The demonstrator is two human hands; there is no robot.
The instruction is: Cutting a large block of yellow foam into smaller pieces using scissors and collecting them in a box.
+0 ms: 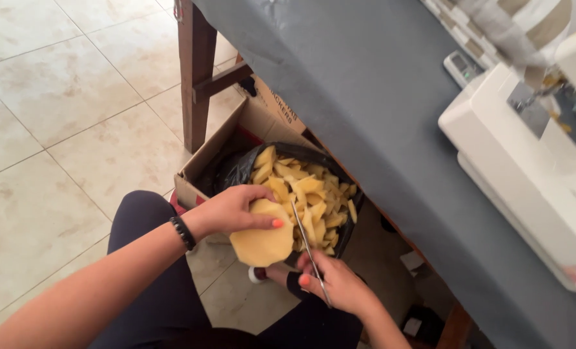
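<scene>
- The fingers [270, 223] of the left hand [233, 210] are pinching a pale yellow foam piece [262, 240], thumb pressed on its near face and the other fingertips curled over its top edge.
- The right hand [339, 284] is gripping a pair of scissors [308, 244], fingers closed around the handles, with the thin blades running up and away along the right edge of the foam piece.
- The foam piece is hanging in the air just above the near rim of a black-lined bin [236, 169], which is heaped with yellow foam offcuts [314, 194].
- The bin is sitting inside an open cardboard box [220, 139] on the tiled floor [55, 129], tucked under the near edge of the table [365, 97].
- The table, draped in grey cloth, is carrying a white sewing machine [520, 161] at the far right.
- The step in hand appears to be trimming the foam piece over the bin so that the cuttings are dropping into it.
- The next cut is likely calling for the left hand to be turning the piece steadily into the blades, keeping fingertips clear of the cutting line and the work over the bin.
</scene>
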